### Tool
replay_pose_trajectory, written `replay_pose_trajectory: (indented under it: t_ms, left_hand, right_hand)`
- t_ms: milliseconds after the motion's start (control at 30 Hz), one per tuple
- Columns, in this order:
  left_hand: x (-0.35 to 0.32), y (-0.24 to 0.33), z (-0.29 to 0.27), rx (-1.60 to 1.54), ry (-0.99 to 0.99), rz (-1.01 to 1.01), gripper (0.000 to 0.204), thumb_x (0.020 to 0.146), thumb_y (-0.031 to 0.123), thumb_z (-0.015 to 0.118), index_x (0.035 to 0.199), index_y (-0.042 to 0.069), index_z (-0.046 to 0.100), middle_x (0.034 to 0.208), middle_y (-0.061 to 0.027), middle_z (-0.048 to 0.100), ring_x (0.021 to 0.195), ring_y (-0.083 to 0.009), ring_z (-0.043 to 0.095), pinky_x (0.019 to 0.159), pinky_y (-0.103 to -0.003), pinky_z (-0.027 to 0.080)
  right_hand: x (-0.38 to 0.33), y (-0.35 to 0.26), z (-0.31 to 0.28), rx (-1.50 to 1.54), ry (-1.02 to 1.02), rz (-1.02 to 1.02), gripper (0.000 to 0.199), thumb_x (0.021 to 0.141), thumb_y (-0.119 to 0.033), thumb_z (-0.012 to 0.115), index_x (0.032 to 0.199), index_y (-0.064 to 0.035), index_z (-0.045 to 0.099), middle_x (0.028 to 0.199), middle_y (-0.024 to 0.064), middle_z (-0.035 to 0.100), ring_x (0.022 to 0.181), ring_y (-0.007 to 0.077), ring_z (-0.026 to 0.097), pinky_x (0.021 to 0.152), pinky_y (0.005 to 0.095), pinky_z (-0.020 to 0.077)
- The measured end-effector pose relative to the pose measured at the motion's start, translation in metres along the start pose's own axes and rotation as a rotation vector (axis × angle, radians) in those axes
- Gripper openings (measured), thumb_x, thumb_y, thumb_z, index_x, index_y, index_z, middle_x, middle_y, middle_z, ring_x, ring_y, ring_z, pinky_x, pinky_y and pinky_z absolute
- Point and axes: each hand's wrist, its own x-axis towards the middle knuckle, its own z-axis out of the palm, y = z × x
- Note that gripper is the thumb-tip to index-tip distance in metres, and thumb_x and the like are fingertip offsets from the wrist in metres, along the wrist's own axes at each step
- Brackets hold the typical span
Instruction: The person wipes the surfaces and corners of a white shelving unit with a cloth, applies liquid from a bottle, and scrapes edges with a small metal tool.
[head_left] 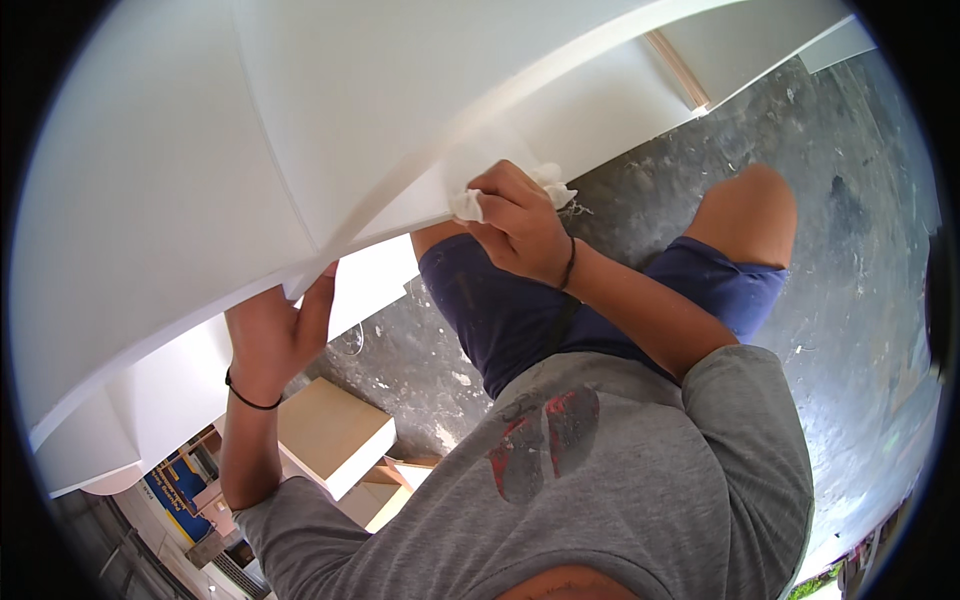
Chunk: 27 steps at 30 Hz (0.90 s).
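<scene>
A large white panel point(180, 150) with a smooth, curved surface and a thin seam fills the upper left. My right hand point(522, 225) is closed round a crumpled white cloth point(468, 206), whose ends stick out on both sides of the fist. The cloth is at the panel's lower edge. My left hand point(275, 335) reaches up to the same edge farther left and grips it. Its thumb shows at the edge, while the other fingers are hidden behind the panel. Both wrists wear a thin dark band.
A box-like piece with a light wood top and white side point(335, 430) stands below my left forearm. Shelving with a blue and yellow sign point(178, 500) is at lower left. A wooden strip point(680, 70) crosses the white piece above. The grey floor point(850, 250) is paint-spotted.
</scene>
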Motion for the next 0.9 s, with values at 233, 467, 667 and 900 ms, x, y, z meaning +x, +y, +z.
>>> replay_pose_trajectory:
  t_ms: [233, 467, 667, 900]
  left_hand:
    - [0.003, 0.000, 0.000, 0.008, 0.043, 0.053, 0.021, 0.082, 0.006, 0.065, 0.102, -0.001, 0.064, 0.091, -0.0167, 0.064, 0.074, -0.0353, 0.062, 0.064, -0.041, 0.047]
    - [0.003, 0.000, -0.001, 0.031, 0.032, 0.054, 0.022, 0.082, 0.007, 0.066, 0.103, 0.000, 0.064, 0.090, -0.0170, 0.064, 0.075, -0.0355, 0.062, 0.065, -0.040, 0.048]
    - [0.005, 0.001, -0.002, 0.072, 0.036, 0.087, 0.022, 0.082, 0.007, 0.066, 0.103, -0.001, 0.064, 0.089, -0.0174, 0.064, 0.075, -0.0356, 0.062, 0.065, -0.040, 0.047]
    - [0.005, 0.001, -0.002, 0.078, 0.001, 0.079, 0.022, 0.083, 0.008, 0.065, 0.103, -0.002, 0.064, 0.090, -0.0173, 0.064, 0.075, -0.0355, 0.062, 0.065, -0.040, 0.047]
  right_hand:
    - [0.011, -0.003, 0.002, 0.023, 0.005, -0.016, 0.011, 0.078, 0.002, 0.065, 0.088, -0.0017, 0.062, 0.091, 0.0106, 0.058, 0.076, 0.0260, 0.057, 0.065, 0.0330, 0.0465]
    - [0.005, -0.003, -0.001, 0.027, -0.006, 0.015, 0.010, 0.079, 0.001, 0.064, 0.089, -0.0021, 0.063, 0.090, 0.0107, 0.058, 0.076, 0.0263, 0.056, 0.065, 0.0333, 0.0460]
    - [-0.005, 0.009, -0.006, -0.011, -0.024, 0.089, 0.013, 0.079, 0.000, 0.064, 0.092, -0.0031, 0.063, 0.090, 0.0110, 0.058, 0.078, 0.0270, 0.057, 0.066, 0.0341, 0.0466]
    - [0.008, 0.000, 0.002, 0.020, -0.012, -0.007, 0.008, 0.081, -0.002, 0.064, 0.090, -0.0020, 0.062, 0.089, 0.0114, 0.058, 0.078, 0.0268, 0.057, 0.066, 0.0340, 0.0465]
